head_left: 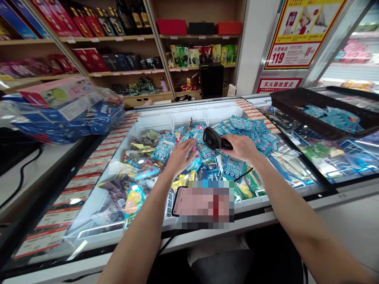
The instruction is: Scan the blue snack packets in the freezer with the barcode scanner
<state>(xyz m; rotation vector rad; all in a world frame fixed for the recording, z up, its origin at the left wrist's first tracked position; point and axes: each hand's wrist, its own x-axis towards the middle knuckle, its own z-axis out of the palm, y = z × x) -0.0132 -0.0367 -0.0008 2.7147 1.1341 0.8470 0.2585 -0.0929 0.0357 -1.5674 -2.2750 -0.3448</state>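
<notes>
My right hand [241, 146] is wrapped around the handle of a black barcode scanner [211, 138], whose head points left. A dark cable hangs from it. My left hand [181, 156] reaches over the freezer with its fingers stretched out; whether it touches a packet I cannot tell. Around and below both hands lie many light-blue ice cream packets [164, 146], piled loosely in the chest freezer [148, 123]. Near the front edge, between my forearms, lies a phone [181, 202], its right part blurred out by large pixels.
To the left, a clear plastic bag [97, 114] holds blue and pink boxes. A dark basket [299, 100] with blue packets stands on the right freezer section. Price labels [89, 165] line the glass. Behind are stocked shelves [118, 73] and a black box-shaped unit [212, 81].
</notes>
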